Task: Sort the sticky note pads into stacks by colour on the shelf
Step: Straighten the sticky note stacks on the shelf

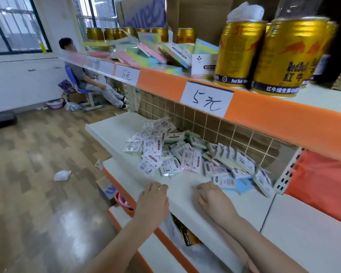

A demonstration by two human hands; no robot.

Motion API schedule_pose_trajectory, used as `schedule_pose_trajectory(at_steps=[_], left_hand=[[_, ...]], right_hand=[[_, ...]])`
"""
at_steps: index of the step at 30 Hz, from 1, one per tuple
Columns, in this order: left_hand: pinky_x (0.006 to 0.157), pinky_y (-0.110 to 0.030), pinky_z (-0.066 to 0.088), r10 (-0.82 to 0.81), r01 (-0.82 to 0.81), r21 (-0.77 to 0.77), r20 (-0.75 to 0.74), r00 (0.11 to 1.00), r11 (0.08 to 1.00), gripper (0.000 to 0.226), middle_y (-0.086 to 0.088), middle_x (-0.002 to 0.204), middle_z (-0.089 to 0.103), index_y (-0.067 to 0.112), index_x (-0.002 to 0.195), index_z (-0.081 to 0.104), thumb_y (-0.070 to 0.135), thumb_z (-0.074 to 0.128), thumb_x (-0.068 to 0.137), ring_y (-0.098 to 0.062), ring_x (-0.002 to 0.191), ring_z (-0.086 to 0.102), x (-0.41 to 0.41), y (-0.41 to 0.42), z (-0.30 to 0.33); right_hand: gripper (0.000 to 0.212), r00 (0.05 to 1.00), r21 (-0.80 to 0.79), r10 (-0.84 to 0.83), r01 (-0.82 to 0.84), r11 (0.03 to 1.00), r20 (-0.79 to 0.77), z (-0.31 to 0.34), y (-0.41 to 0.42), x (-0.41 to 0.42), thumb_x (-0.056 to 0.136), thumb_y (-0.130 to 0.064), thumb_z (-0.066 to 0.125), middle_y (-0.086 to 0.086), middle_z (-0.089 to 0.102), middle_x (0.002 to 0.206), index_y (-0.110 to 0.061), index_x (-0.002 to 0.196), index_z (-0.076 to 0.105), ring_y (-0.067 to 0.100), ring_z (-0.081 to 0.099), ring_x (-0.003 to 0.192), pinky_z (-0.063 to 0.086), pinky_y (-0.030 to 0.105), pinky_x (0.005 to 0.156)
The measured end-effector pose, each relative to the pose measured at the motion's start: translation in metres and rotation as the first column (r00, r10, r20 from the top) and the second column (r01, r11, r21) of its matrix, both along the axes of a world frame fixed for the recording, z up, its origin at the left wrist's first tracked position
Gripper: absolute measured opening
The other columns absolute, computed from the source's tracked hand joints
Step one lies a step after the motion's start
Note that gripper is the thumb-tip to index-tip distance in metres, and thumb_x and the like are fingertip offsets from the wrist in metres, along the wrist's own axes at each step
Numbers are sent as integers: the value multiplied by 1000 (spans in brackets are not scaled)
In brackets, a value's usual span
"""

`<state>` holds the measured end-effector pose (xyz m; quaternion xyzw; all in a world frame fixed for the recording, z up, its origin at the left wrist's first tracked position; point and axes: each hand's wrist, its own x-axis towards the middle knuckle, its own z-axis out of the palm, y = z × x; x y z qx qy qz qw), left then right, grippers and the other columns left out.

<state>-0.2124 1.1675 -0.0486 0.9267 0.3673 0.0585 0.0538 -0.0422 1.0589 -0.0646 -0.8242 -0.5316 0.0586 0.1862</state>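
Note:
A jumbled pile of wrapped sticky note pads (177, 154) lies on the white middle shelf (114, 127), against the tiled back wall. Blue pads (242, 185) lie at the pile's right end. My left hand (153, 201) rests on the shelf's front part, fingers loosely bent, holding nothing. My right hand (213, 198) lies on the shelf just left of the blue pads, fingertips on the bare surface, also holding nothing. Both hands sit a short way in front of the pile.
The upper shelf (161, 81) with an orange edge and price labels carries larger pastel note pads (146, 54) and gold drink cans (283, 56). An orange bag (321, 178) hangs at right. A person sits on a chair (75, 83) far left. A lower shelf holds a snack packet (187, 235).

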Motion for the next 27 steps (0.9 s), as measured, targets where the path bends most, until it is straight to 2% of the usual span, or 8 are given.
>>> schedule_pose_trajectory(at_steps=[4, 7, 10, 14, 18, 21, 24, 27], left_hand=[[108, -33, 32, 3, -3, 3, 26, 1000, 1000, 46, -4, 144, 30, 17, 142, 27, 29, 37, 99, -22, 136, 25, 15, 40, -6], [113, -35, 24, -3, 4, -20, 39, 999, 1000, 53, -9, 148, 23, 17, 145, 20, 30, 40, 99, -26, 140, 18, 33, 68, -5], [115, -41, 16, 4, -2, -92, 15, 1000, 996, 64, -12, 155, 8, 18, 149, 11, 35, 45, 97, -30, 144, 5, 52, 91, -2], [112, -51, 20, -64, 57, -86, -85, 994, 995, 80, -15, 157, -4, 18, 150, 2, 48, 50, 92, -32, 145, -5, 62, 118, -8], [109, -52, 22, -185, 180, -47, -150, 971, 983, 88, -11, 156, 0, 19, 149, 6, 64, 46, 85, -30, 145, -4, 62, 140, -8], [104, -51, 30, -246, 252, 18, -162, 956, 968, 89, -9, 152, 9, 18, 146, 13, 71, 44, 81, -30, 141, 6, 60, 143, -14], [98, -52, 32, -292, 306, 58, -173, 941, 950, 84, -8, 146, 19, 15, 143, 20, 68, 44, 83, -30, 136, 16, 60, 144, -19], [91, -51, 35, -309, 327, 119, -152, 939, 937, 59, -10, 138, 33, 15, 135, 38, 52, 49, 90, -31, 131, 27, 61, 145, -18]], right_hand=[[30, 999, 19, -45, 45, 999, 14, -8, 31, 5, 92, -24, 45, 3, 49, 129, -13, 117, 56, 24, 45, 119, 45, 32, 90], [41, 993, 22, -114, 113, 993, 25, -12, 55, 8, 90, -29, 47, 3, 44, 130, -17, 130, 46, 24, 40, 122, 41, 30, 92], [50, 981, 53, -190, 189, 981, 24, -13, 81, 11, 90, -27, 48, 5, 38, 138, -16, 138, 37, 27, 36, 129, 43, 36, 94], [63, 959, -43, -280, 281, 959, 32, -10, 113, 14, 90, -13, 43, 6, 19, 152, -15, 147, 17, 28, 22, 137, 34, 38, 104], [65, 929, -31, -366, 368, 929, 48, -16, 137, 13, 86, -9, 47, 7, 23, 152, -12, 146, 24, 31, 26, 136, 30, 39, 107], [59, 898, 72, -434, 430, 900, 73, -25, 142, 11, 76, 0, 54, 10, 46, 135, -10, 134, 45, 34, 46, 120, 44, 42, 89], [58, 880, 122, -458, 445, 887, 128, -33, 141, 11, 65, 4, 63, 7, 58, 117, -12, 120, 56, 32, 57, 102, 50, 38, 72], [55, 874, 136, -465, 449, 883, 138, -34, 136, 4, 63, -3, 72, 7, 64, 109, -13, 115, 60, 33, 62, 94, 53, 38, 70]])
